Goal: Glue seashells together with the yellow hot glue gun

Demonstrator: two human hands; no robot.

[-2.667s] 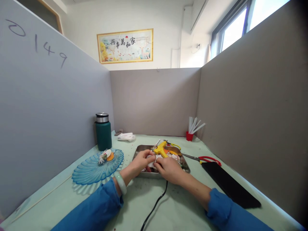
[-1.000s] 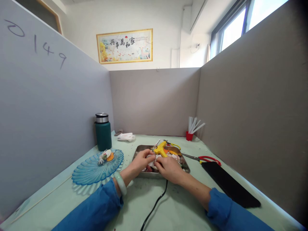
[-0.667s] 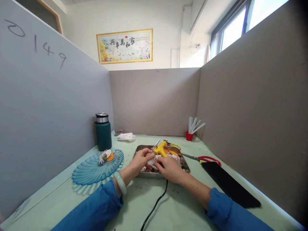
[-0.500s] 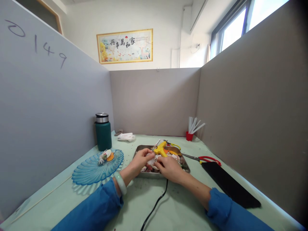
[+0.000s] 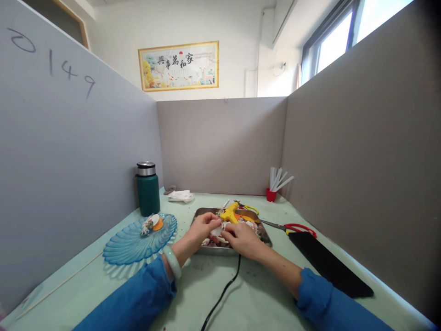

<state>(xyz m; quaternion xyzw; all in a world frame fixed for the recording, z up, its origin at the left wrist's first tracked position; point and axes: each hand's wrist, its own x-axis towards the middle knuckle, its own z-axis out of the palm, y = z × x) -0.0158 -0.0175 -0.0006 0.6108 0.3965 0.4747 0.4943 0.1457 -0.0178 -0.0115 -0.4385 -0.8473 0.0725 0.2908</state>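
Note:
Over a metal tray [image 5: 220,251] filled with shells, both of my hands meet near the middle. My left hand [image 5: 204,230] is closed, its thumb and fingers pinching a whitish shell [image 5: 216,231]. My right hand [image 5: 243,238] is also closed, fingertips pressed together at the right side of that shell; what they grip, if anything, is too small to name. Just beyond my fingers a yellow glue gun [image 5: 230,213] lies on the tray, and a black cord [image 5: 225,289] runs from beneath the tray toward me.
A blue glass plate [image 5: 127,246] holding a few shells stands left, before a green bottle [image 5: 148,193]. To the right lie red-handled scissors [image 5: 299,228] and a black flat object [image 5: 330,264]. Behind are yellow-handled pliers [image 5: 253,209], a red cup [image 5: 271,196] of white sticks and a white packet [image 5: 181,196].
Almost nothing differs. My right fingertips have shifted very slightly beside the shell, while my left hand keeps its pinch.

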